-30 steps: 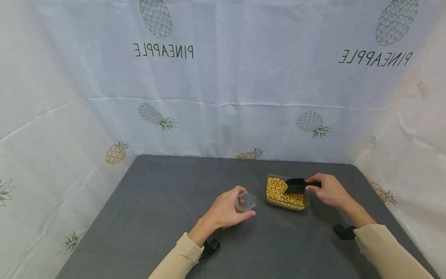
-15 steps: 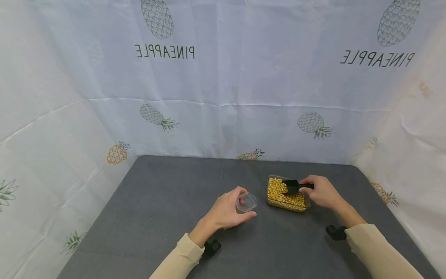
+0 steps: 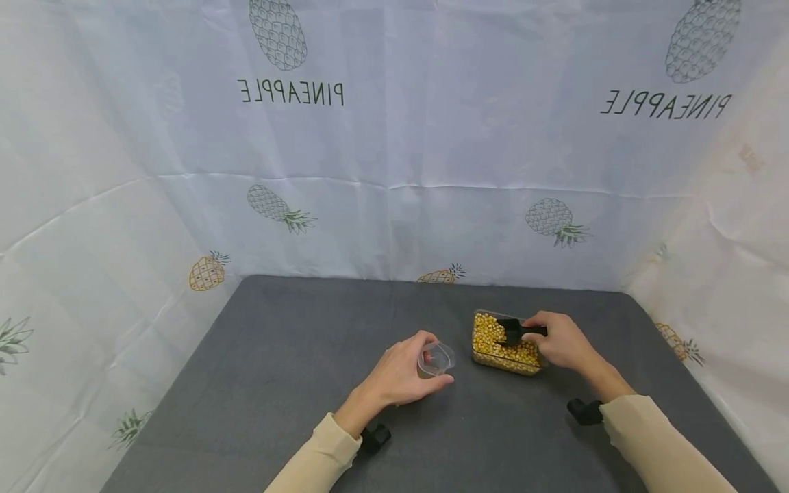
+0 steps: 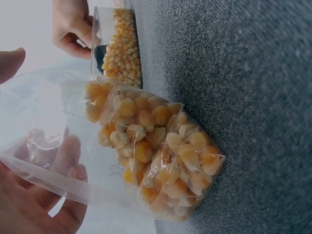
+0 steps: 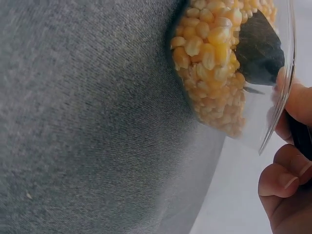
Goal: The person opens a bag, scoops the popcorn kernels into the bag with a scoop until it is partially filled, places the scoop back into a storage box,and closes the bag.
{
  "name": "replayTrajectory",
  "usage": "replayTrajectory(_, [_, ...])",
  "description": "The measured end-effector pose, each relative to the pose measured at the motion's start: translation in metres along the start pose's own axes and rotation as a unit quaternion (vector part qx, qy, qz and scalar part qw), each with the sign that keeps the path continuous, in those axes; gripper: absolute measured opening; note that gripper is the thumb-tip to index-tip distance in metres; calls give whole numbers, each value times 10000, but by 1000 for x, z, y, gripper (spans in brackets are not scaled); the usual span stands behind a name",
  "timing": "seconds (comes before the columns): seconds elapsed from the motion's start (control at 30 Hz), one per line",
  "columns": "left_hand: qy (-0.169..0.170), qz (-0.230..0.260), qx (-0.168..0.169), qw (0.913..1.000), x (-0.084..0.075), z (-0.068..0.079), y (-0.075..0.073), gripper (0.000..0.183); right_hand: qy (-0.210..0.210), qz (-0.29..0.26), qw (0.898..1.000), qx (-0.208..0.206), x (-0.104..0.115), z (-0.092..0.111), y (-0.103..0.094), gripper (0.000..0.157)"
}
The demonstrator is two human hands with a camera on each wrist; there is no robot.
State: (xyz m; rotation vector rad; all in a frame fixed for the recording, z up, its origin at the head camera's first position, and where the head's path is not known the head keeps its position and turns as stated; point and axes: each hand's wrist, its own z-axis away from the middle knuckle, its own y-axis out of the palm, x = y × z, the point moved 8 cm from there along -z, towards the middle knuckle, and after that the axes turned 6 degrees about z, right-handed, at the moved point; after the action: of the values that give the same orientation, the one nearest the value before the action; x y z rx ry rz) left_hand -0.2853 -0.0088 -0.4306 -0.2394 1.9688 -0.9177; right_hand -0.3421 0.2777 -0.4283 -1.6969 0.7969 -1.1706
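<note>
My left hand holds a clear plastic bag around its opening, thumb on one side and fingers on the other. Corn kernels fill the lower part of the bag, which stands on the grey table. To the right is a clear rectangular container of yellow corn kernels. My right hand grips a black scoop by its handle. The scoop's blade is partly sunk in the container's kernels, as the right wrist view shows from close up.
The grey table ends at a white curtain printed with pineapples, which also hangs at both sides. Each wrist wears a black mount, and the left wrist mount sits low over the table.
My right hand has moved left with the scoop, pushing its blade further into the kernels toward the middle of the container. The left hand and the bag have stayed in place.
</note>
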Motion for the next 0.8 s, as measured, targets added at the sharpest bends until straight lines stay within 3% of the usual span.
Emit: replayTrajectory(0.8, [100, 58, 25, 9999, -1, 1, 0, 60, 246, -441, 9982, -333, -5, 20, -14, 28])
